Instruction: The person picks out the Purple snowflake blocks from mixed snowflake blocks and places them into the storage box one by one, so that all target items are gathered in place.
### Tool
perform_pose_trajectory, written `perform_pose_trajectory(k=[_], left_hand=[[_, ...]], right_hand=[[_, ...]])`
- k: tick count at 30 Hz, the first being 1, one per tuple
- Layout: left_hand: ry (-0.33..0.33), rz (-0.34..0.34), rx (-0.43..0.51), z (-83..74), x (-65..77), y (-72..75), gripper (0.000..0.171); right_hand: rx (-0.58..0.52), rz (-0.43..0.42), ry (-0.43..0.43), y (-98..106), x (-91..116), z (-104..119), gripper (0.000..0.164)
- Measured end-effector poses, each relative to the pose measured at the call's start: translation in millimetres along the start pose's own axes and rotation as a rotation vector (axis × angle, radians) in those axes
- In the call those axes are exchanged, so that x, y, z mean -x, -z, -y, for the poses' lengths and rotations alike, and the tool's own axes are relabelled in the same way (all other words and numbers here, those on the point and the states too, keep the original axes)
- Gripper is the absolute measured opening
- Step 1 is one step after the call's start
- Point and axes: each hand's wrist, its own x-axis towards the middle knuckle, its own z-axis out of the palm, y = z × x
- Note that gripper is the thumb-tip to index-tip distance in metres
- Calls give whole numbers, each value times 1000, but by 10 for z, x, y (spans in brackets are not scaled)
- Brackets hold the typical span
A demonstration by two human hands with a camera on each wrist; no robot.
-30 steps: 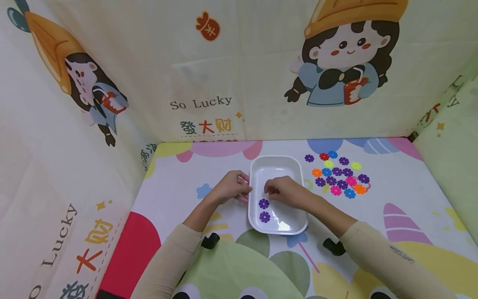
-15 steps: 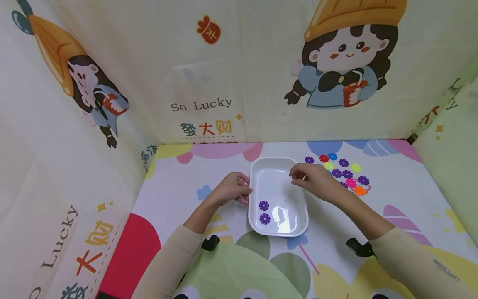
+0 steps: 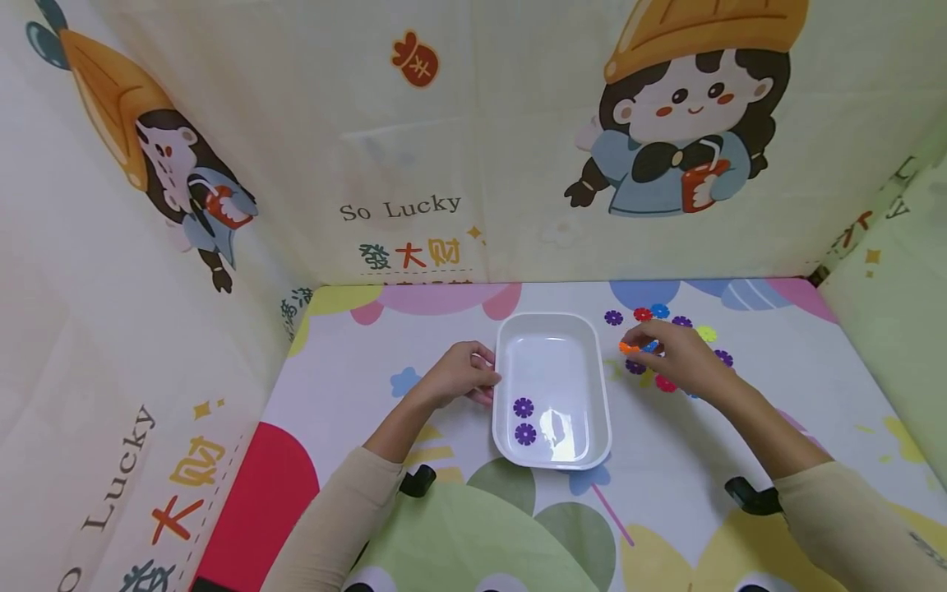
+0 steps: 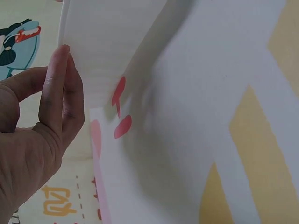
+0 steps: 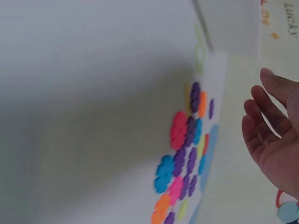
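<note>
A white tray (image 3: 551,322) stands mid-table, with two purple flower-shaped discs (image 3: 524,420) in its lower left part. At its left rim my left hand (image 3: 462,374) holds on, the thumb at the rim; in the left wrist view the fingers (image 4: 56,93) lie against the tray wall (image 4: 107,46). Above the scattered discs to the right hovers my right hand (image 3: 684,358), bent fingers and thumb apart. An orange disc (image 3: 627,349) and a blue disc (image 3: 651,347) show in the gap. The right wrist view shows nothing in the right hand (image 5: 275,126).
Purple, red, blue, yellow, pink and orange discs (image 5: 190,135) lie flat on the patterned tabletop (image 3: 429,312), right of the tray. Printed curtains (image 3: 518,148) enclose the table at the back and sides.
My right hand has moved right from over the tray to above the discs. The left hand stays at the tray's left edge, and the two purple discs remain in place.
</note>
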Motion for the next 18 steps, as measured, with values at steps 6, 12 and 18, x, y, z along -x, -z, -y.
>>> perform_pose_trajectory(k=[6, 12, 18], left_hand=[[-10, -1, -5, 6, -10, 0, 34], [-10, 3, -4, -5, 2, 0, 34], [-9, 0, -2, 7, -8, 4, 35]], right_hand=[[-3, 50, -46, -82, 18, -227, 34], [35, 65, -31, -147, -21, -356, 30], [80, 76, -33, -184, -74, -416, 28]])
